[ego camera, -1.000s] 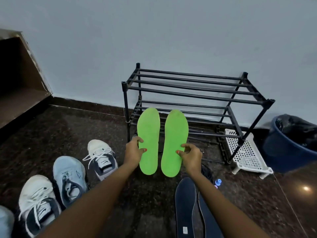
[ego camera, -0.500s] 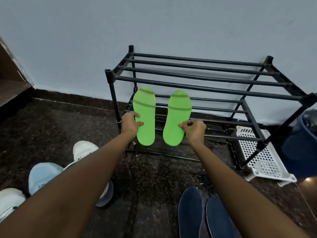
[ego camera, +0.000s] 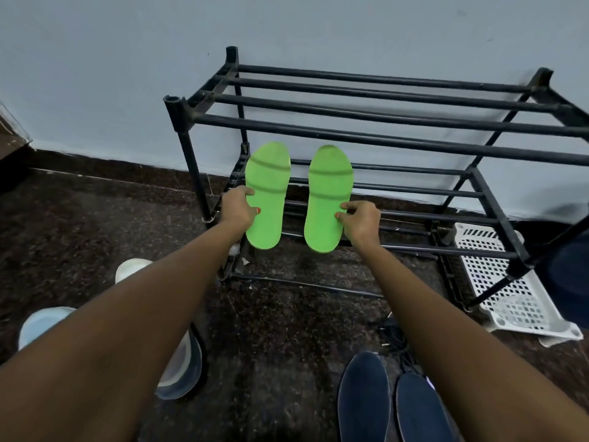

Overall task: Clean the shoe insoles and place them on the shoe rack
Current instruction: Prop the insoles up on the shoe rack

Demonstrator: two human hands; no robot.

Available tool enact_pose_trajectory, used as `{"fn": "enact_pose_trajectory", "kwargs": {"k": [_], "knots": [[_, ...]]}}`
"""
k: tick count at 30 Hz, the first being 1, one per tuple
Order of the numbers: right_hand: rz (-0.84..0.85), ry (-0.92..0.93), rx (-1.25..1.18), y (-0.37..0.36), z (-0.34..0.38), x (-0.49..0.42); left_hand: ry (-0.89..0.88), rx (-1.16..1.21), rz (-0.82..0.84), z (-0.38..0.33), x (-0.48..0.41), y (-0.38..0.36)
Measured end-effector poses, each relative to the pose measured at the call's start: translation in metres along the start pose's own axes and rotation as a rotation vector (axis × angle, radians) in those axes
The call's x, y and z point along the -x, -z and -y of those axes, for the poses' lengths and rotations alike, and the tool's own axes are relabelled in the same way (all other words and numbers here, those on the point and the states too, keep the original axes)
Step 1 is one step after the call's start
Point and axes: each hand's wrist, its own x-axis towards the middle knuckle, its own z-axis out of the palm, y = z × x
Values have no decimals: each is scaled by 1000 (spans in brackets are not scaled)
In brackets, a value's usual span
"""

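Observation:
Two bright green insoles lie side by side on the middle shelf bars of the black shoe rack (ego camera: 376,121). The left insole (ego camera: 267,202) has my left hand (ego camera: 237,209) gripping its left edge, thumb on top. The right insole (ego camera: 328,199) is pinched at its right edge by my right hand (ego camera: 360,220). Both heels stick out over the shelf's front bar. Two dark blue insoles (ego camera: 365,397) lie on the floor near my right forearm.
A white perforated basket (ego camera: 503,282) lies on the floor under the rack's right end, beside a dark blue bin (ego camera: 573,269). Sneakers (ego camera: 178,371) sit on the dark speckled floor at the lower left. A black cord (ego camera: 395,336) lies by the blue insoles.
My hands carried both green insoles forward from in front of the rack and in under its top shelf onto the middle bars. The insoles now sit farther apart.

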Motion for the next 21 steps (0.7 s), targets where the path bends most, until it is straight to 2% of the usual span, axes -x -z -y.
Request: {"fn": "enact_pose_trajectory", "kwargs": {"k": [9,16,21], "knots": [[-11,-18,-97,0,-3,-2,5,-62,23,4,-4,-5],[-84,6,-138,12,-5,19,-50,-55,-104,-6,19,-7],[-137,15,-134,33,-15,46,-185,-21,-200,-20,59,-12]]}}
